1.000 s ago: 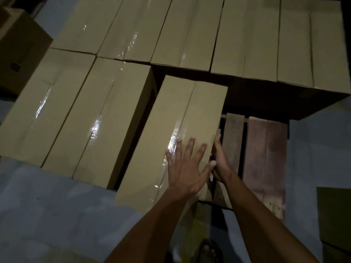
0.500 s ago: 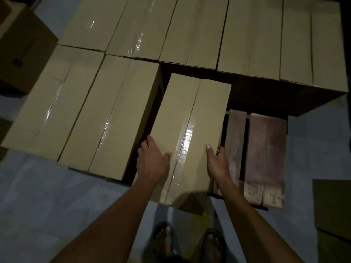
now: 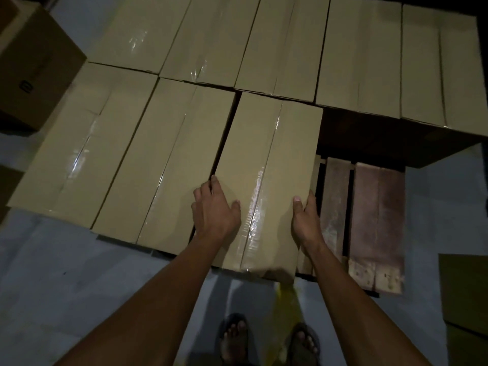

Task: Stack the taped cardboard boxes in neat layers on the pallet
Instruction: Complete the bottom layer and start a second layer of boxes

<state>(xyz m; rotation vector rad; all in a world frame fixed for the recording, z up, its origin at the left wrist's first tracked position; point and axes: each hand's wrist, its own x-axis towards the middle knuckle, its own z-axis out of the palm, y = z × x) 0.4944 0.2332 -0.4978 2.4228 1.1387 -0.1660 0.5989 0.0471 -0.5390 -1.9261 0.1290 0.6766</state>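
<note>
A long taped cardboard box lies lengthwise on the wooden pallet, third in the front row. Its near end juts a little past the pallet's front edge. My left hand grips its left edge, thumb on top and fingers over the narrow gap beside the neighbouring box. My right hand grips its right edge, thumb on top and fingers down the side. Another front-row box sits at the far left. A back row of several taped boxes fills the far side.
Bare pallet slats show to the right of the held box. A darker brown box stands on the floor at the far left. Flat cardboard lies on the floor at the right. My sandalled feet stand just before the pallet.
The box has slid left and straightened, closing most of the gap to its neighbour. My left hand moved from the box's top to its left edge.
</note>
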